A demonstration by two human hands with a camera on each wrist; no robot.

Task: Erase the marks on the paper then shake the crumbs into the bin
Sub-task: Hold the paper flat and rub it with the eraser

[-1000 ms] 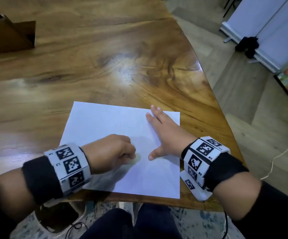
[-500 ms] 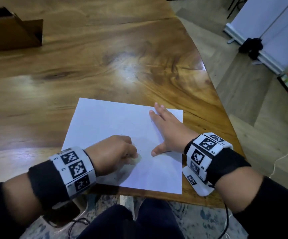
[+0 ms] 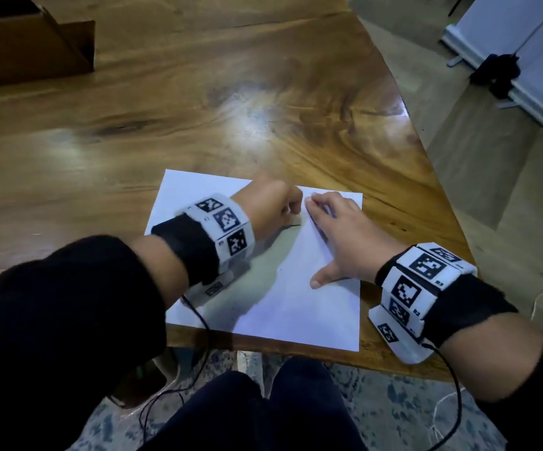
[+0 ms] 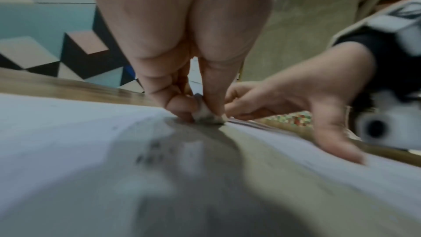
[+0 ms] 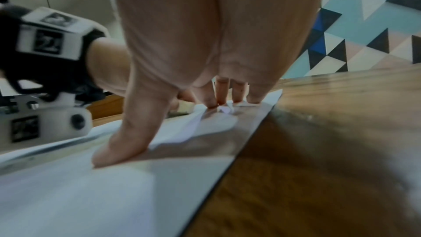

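Observation:
A white sheet of paper [image 3: 299,307] lies at the near edge of the wooden table [image 3: 198,109]. My left hand [image 3: 273,209] is curled near the sheet's far edge. In the left wrist view it [image 4: 200,107] pinches a small white eraser [image 4: 206,114] whose underside touches the paper [image 4: 68,141]. Dark crumbs [image 4: 152,152] lie on the sheet just behind the eraser. My right hand [image 3: 341,236] lies flat on the paper's right part, thumb spread; in the right wrist view its fingertips [image 5: 237,96] press the paper [image 5: 114,195] down.
A brown cardboard box [image 3: 26,40] stands at the table's far left. The table's right edge [image 3: 426,151] runs close by the paper, with floor beyond it. A white board on feet [image 3: 520,53] stands at the far right. Cables hang below the near edge.
My left hand has moved from the paper's near middle up to its far edge, beside the right fingertips. The right hand has stayed flat on the paper.

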